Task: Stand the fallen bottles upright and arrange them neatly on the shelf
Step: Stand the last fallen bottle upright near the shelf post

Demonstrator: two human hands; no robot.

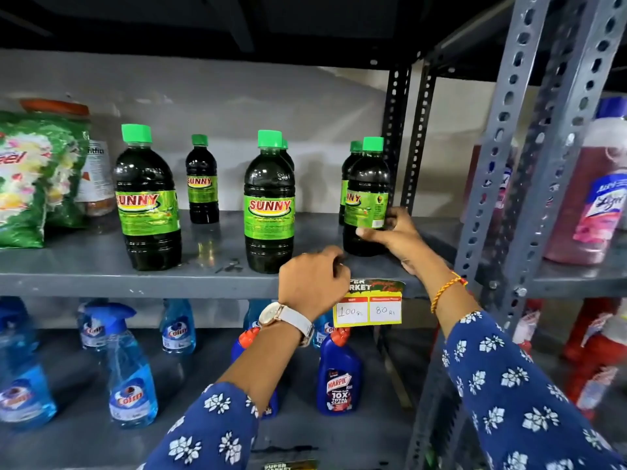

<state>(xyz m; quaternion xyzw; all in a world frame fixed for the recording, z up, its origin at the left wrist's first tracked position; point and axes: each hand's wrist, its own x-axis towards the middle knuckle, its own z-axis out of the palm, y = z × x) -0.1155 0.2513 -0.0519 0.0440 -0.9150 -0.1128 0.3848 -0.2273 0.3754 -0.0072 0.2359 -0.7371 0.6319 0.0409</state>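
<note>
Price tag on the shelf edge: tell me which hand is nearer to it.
Left. The left hand is curled right beside the price tag, just to its left at the shelf edge. The right hand is higher, gripping the rightmost front bottle.

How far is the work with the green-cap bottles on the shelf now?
Nearly done: every bottle in view stands upright, including the left bottle and middle bottle. In hand: the right hand grips the right front bottle, apparently turning it; the left hand is empty. Left: evening the rows.
</note>
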